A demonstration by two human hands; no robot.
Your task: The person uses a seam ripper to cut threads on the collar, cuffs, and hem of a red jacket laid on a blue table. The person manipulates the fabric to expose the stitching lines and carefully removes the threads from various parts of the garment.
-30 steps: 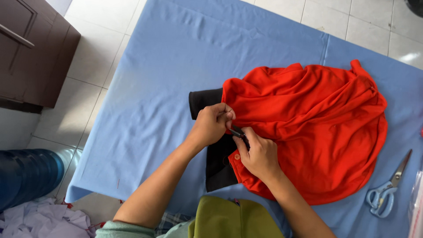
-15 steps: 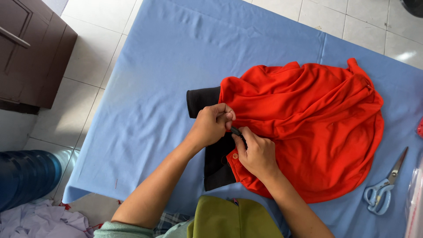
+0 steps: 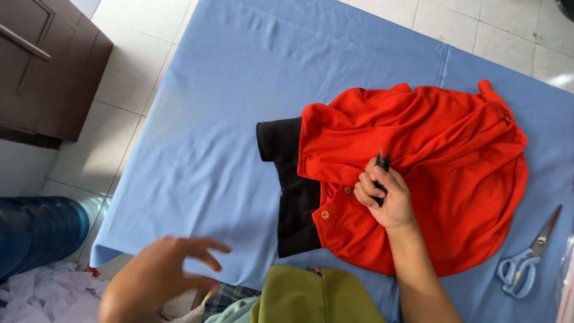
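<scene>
I am standing at the bench [image 3: 239, 107], which is wearing a big blue cloth. A red shirt [image 3: 442, 179] is lying in a heap on the right part of it. A black collar [image 3: 290, 191] is sticking out from the shirt's left side and lying flat on the blue cloth. Two small buttons are showing on the red edge beside the black part.

My right hand [image 3: 382, 200] is resting on the shirt near its middle. Its grip is pressed together around a small dark snipper [image 3: 382, 162], and the two thin tips are poking up above my fingers.

My left hand [image 3: 158, 278] is hanging low by the near edge of the bench, well apart from the shirt. Its fingers are spread and holding nothing.

Scissors [image 3: 529, 257] with pale blue handles are lying on the cloth to the right of the shirt, near it but not touching.
</scene>
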